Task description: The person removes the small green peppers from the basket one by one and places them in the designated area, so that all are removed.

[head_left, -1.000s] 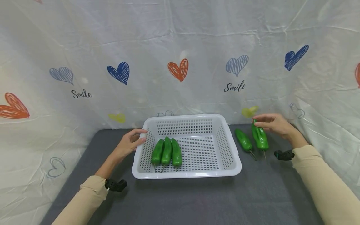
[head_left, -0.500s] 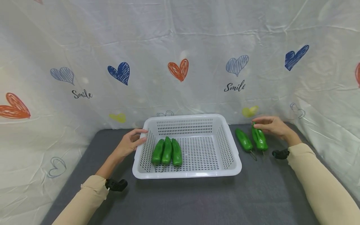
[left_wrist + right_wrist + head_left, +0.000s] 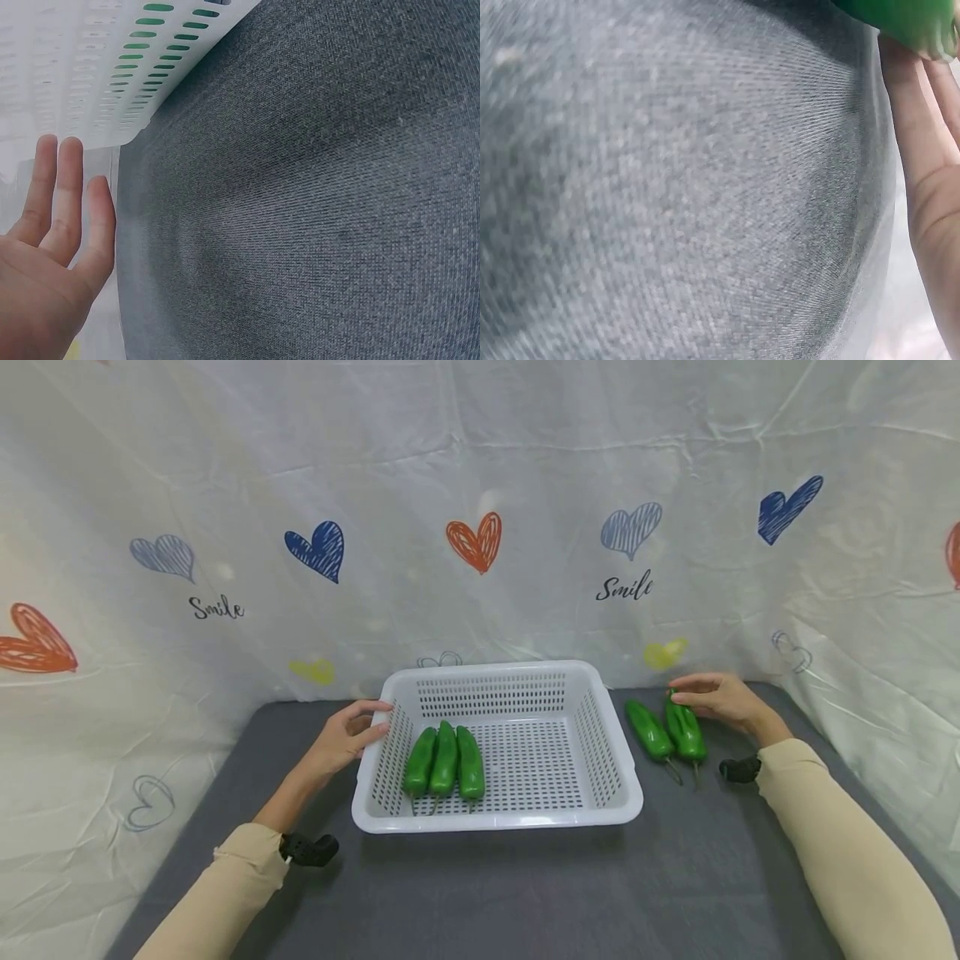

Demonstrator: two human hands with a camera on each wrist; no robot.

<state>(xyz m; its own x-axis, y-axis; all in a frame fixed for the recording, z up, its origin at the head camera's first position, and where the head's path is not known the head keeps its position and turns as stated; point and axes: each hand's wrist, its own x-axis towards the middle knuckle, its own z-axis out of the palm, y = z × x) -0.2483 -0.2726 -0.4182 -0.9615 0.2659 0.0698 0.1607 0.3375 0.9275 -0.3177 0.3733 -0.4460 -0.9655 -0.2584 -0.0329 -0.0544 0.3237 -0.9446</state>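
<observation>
Basket (image 3: 495, 823): White, rectangular, slotted in walls and floor. Set upright on cloth (image 3: 480, 893).
Left hand (image 3: 343, 739): At left end of basket. Touches rim with thumb and forefinger, set apart from each other. In left wrist view, three fingers extended near basket wall.
Right hand (image 3: 723, 700): Right of basket, past loose pepper (image 3: 648, 732). Clamped on held pepper (image 3: 685, 735), thumb and fingers pinching it at the tip.
Held pepper: Green, glossy. Right of basket, tip in the pinch, stem end lower and toward the wearer. Resting on cloth or raised, cannot tell. Just beside loose pepper; touching or apart, cannot tell.
Loose pepper: Green. Lies just right of basket, between basket and held pepper, stem toward the wearer.
Three peppers (image 3: 445, 760): Inside basket, left half. Lie side by side on basket floor, stems toward near wall.
Cloth: Dark grey, under basket and in front of it.
Backdrop (image 3: 525, 610): Behind basket. White, creased, printed with hearts and "Smile".
Sleeves (image 3: 213, 897): Beige, either side of basket, black devices (image 3: 309, 851) at the wrists.
</observation>
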